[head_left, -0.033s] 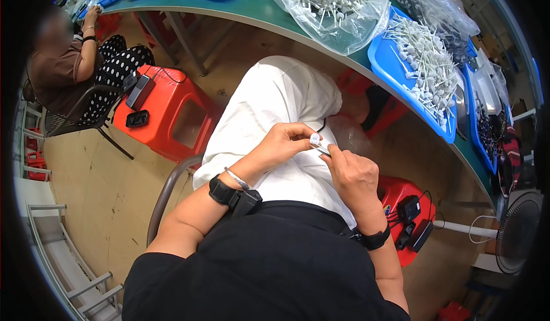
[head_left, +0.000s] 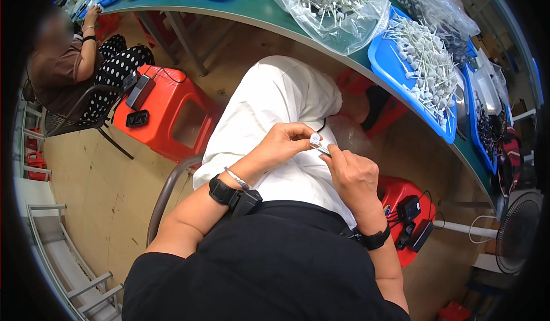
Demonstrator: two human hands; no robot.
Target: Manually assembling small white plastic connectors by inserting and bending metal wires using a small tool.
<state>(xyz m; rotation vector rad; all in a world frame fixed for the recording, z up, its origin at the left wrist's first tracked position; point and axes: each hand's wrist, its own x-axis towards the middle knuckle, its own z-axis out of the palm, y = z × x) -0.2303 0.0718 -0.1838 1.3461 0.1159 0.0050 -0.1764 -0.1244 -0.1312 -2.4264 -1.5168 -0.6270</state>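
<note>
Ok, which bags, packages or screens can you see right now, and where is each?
Clear plastic bag: on the green bench, top centre, open, full of small white stemmed parts.
Second clear bag: top right, crumpled, over the blue trays.
Phone: on the left red stool, dark slab, screen dark.
No labels or signs readable.

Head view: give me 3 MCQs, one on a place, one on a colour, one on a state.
1. Where is the small white part?
A. on the green table
B. between both hands above the lap
C. on the floor

2. What colour is the stool at the left?
A. red
B. yellow
C. grey

3. How is the left hand?
A. flat and empty
B. out of view
C. fingers pinched on the part

Key:
1. B, the left hand and the right hand meet on it over the white trousers.
2. A, its seat and legs are red.
3. C, its fingers curl round the part.
</note>
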